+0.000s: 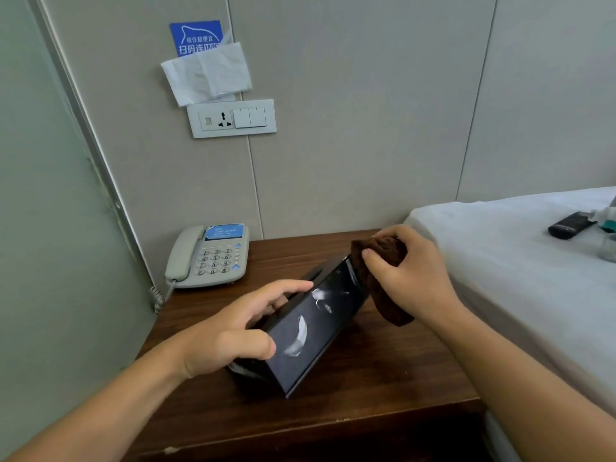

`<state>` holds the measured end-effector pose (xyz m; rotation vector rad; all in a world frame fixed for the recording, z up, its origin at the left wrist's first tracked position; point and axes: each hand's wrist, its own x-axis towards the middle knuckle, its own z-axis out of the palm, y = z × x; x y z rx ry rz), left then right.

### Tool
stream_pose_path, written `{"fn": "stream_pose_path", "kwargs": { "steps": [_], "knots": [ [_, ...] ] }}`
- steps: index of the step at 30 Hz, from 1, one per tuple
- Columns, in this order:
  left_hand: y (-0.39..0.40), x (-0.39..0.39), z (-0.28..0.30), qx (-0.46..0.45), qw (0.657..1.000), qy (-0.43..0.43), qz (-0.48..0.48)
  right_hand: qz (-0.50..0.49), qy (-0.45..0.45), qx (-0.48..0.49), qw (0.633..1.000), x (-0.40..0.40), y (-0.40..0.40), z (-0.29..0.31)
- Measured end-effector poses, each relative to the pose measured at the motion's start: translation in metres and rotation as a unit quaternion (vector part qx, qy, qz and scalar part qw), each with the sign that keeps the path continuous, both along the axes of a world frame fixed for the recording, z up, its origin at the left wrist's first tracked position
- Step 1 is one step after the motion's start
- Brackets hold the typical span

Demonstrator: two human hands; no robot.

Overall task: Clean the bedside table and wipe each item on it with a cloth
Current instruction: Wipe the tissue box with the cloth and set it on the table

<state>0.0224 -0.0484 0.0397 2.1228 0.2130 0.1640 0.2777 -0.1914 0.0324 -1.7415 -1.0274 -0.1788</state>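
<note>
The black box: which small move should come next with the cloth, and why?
Probably draw the brown cloth down along the glossy face of the black box. The right hand holds the cloth at the box's far end, the left hand steadies the tilted box, and smears show on that face.

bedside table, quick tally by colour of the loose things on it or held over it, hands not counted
Black: 1, the glossy box, tilted on the bedside table, held by the left hand.
Brown: 1, the cloth, gripped by the right hand against the box's far end.
Grey-white: 1, the telephone.
Total: 3
</note>
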Motion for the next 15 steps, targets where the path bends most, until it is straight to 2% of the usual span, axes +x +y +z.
{"fn": "stream_pose_path", "kwargs": {
  "steps": [3, 7, 10, 15],
  "knots": [
    [-0.001, -0.004, -0.002, 0.027, 0.999, -0.006, 0.02, -0.004, -0.024, -0.021, 0.999, -0.003, 0.008, -0.014],
    [-0.009, -0.002, -0.009, 0.106, 0.993, -0.016, 0.044, -0.037, -0.073, -0.018, 0.996, 0.002, 0.023, -0.005],
    [-0.011, 0.001, -0.012, 0.129, 0.991, -0.022, 0.041, 0.016, -0.141, -0.096, 0.985, -0.001, 0.031, -0.002],
    [-0.006, 0.003, -0.015, 0.162, 0.986, -0.034, 0.015, 0.072, -0.16, -0.15, 0.973, -0.022, 0.012, 0.0]
  ]
}}
